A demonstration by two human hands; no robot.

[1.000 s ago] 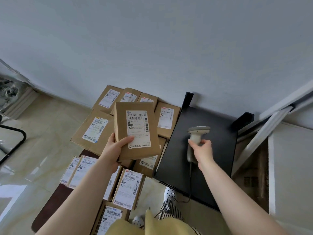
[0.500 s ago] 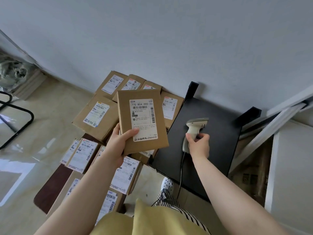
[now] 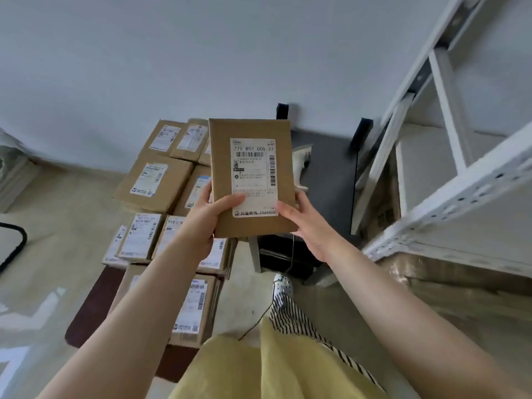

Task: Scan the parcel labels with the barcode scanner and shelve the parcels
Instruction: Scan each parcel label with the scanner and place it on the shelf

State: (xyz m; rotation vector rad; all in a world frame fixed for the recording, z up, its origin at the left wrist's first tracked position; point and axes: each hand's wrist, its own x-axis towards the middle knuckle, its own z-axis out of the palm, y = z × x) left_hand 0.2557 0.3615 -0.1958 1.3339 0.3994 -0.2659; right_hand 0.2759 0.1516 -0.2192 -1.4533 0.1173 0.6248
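Parcel label: "770 804 005-23"

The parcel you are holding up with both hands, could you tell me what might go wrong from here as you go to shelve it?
1. The parcel is held only near its bottom edge by the left hand and right hand, so it might tip forward on the way to the white shelf.
2. The scanner lies on the black stand, its cable trailing past the feet; a step could snag it.
3. Floor parcels crowd the left side, a likely trip hazard.
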